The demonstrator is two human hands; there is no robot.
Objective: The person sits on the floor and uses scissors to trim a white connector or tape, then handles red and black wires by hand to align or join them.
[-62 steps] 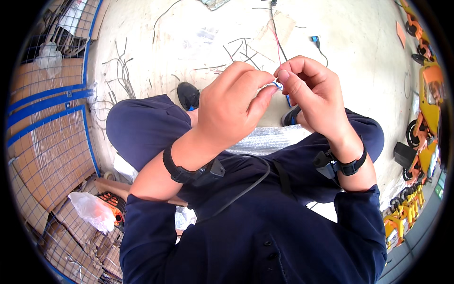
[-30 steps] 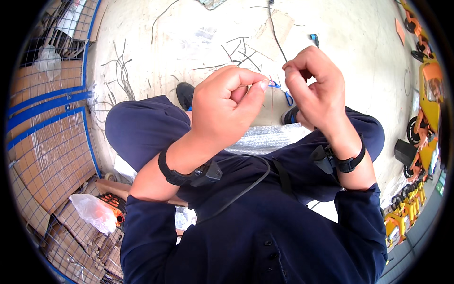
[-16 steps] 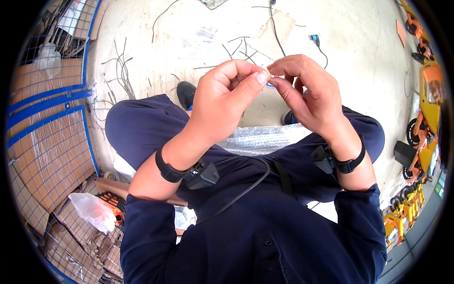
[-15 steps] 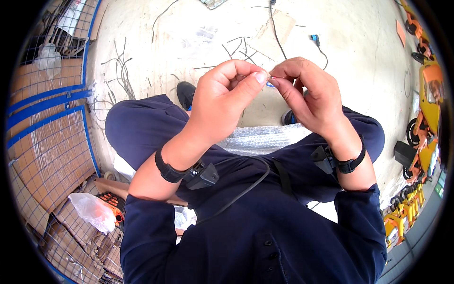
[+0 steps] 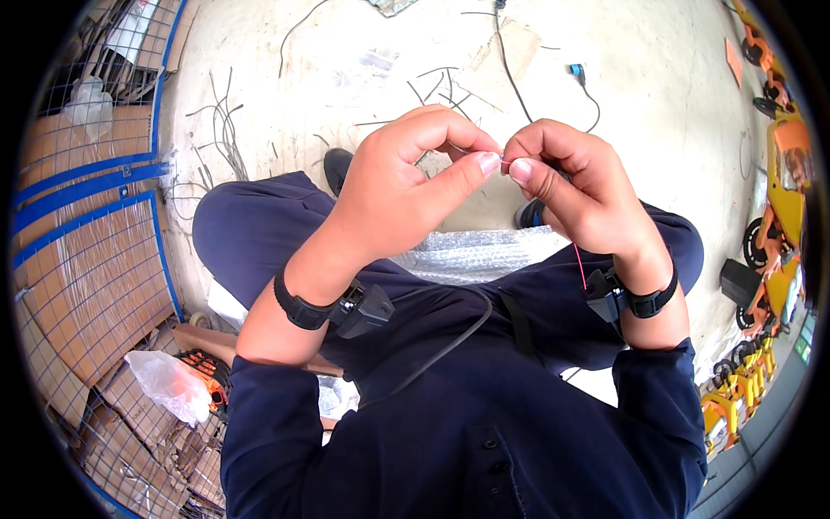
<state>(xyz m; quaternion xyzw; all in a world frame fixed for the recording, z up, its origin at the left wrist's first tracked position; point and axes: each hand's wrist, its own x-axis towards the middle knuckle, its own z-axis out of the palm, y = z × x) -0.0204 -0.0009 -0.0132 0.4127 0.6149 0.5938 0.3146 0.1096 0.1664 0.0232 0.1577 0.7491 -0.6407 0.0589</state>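
My left hand (image 5: 406, 186) and my right hand (image 5: 575, 186) meet in front of my chest, thumbs tip to tip. Between the fingertips they pinch a thin wire (image 5: 504, 158). A thin red strand of wire (image 5: 579, 266) hangs down along my right wrist. Each wrist wears a black strap with a small device. A sheet of bubble wrap (image 5: 484, 253) lies on my lap, below the hands. I sit with knees bent in dark blue clothes.
Concrete floor (image 5: 657, 112) ahead is strewn with wire offcuts (image 5: 220, 138) and a black cable with a blue connector (image 5: 577, 70). Blue wire-mesh cages with cardboard (image 5: 86, 259) stand at left. Orange machines (image 5: 782, 182) line the right. A plastic bag (image 5: 169, 381) lies at lower left.
The hands have drawn closer together, from slightly apart to thumbs touching. The small blue piece seen between the fingers earlier no longer shows.
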